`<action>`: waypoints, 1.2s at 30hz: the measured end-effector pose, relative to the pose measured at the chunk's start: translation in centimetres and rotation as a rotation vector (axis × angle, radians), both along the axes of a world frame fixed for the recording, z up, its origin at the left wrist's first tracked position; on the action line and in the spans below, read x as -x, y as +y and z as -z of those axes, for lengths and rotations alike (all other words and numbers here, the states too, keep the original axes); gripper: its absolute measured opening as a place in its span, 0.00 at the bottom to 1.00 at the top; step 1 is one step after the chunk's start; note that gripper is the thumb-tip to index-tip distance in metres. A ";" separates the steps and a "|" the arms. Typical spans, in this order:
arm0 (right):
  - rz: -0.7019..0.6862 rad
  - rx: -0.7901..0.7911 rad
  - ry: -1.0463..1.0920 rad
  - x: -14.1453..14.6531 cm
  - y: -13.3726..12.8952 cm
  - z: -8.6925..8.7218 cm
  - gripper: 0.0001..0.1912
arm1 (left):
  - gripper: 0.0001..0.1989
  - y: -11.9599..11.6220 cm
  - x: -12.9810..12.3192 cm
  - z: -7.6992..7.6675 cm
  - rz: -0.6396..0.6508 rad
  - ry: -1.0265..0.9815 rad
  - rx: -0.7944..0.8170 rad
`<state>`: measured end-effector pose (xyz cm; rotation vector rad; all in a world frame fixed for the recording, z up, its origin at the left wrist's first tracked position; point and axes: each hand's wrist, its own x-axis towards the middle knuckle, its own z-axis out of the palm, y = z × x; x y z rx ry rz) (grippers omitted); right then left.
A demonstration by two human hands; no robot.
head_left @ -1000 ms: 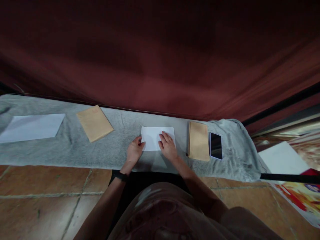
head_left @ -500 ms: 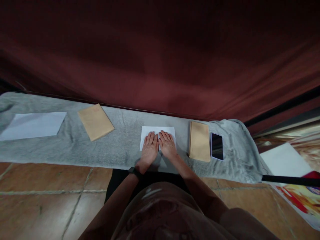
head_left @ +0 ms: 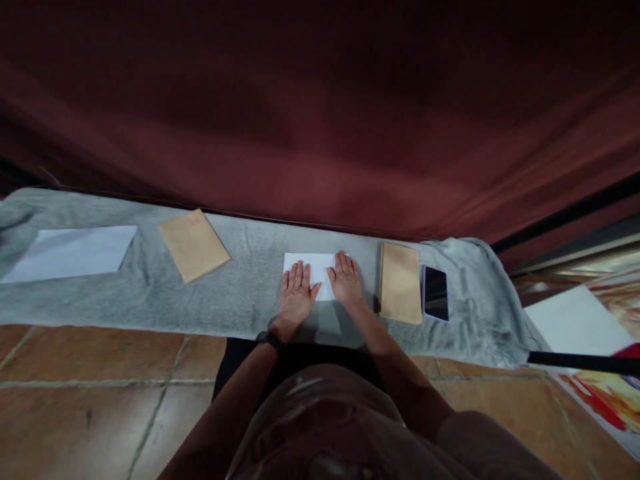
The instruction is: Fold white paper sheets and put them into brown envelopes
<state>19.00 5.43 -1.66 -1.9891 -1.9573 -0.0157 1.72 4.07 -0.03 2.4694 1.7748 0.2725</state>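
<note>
A white sheet of paper (head_left: 324, 288) lies on the grey cloth (head_left: 255, 293) in front of me. Flat on its left part rests my left hand (head_left: 296, 293), fingers stretched out and thumb pointing right. My right hand (head_left: 346, 281) presses flat on the paper's right side, its fingers pointing away from me. A strip of paper shows between the two hands; the rest is hidden under them. Neither hand grips anything.
On the right are a stack of brown envelopes (head_left: 400, 283) and a phone (head_left: 436, 293). A single brown envelope (head_left: 194, 245) lies to the left, with white paper (head_left: 75, 252) farther left. A dark red curtain (head_left: 310, 167) hangs behind the cloth-covered surface.
My hands have slid apart over the paper. The left has shifted slightly left, the right has moved to the right, and more paper shows between them.
</note>
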 end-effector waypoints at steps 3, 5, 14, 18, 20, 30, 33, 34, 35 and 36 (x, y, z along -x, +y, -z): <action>0.021 -0.010 -0.017 -0.9 -0.3 0.2 0.30 | 0.35 0.0 0.0 0.0 -0.007 0.001 -0.005; 0.032 -0.013 -0.021 -1.3 -0.6 0.3 0.31 | 0.35 0.1 0.0 0.0 -0.020 0.002 -0.006; 0.047 -0.021 -0.007 -1.3 -1.0 0.3 0.31 | 0.30 1.1 -2.0 0.1 0.134 -0.027 0.007; 0.047 -0.013 -0.003 -1.3 -1.1 0.1 0.31 | 0.29 1.9 -2.6 -0.1 0.236 -0.037 -0.001; 0.051 -0.011 -0.003 -1.3 -1.1 0.0 0.31 | 0.30 2.4 -2.5 -0.1 0.254 -0.031 0.002; 0.048 -0.005 -0.018 -1.3 -1.1 0.1 0.32 | 0.34 4.2 0.0 -0.5 0.164 0.020 0.002; 0.043 -0.014 -0.011 -1.2 -1.1 0.1 0.32 | 0.35 4.3 0.9 -0.6 0.116 0.034 0.011; 0.044 -0.015 -0.011 -1.2 -1.1 0.1 0.32 | 0.35 4.2 1.2 -0.6 0.100 0.033 0.015; 0.046 -0.014 -0.013 -1.2 -1.1 0.1 0.32 | 0.35 4.1 1.4 -0.6 0.087 0.028 0.019; 0.048 -0.009 -0.015 -1.2 -1.1 0.1 0.32 | 0.35 4.0 1.7 -0.6 0.075 0.020 0.024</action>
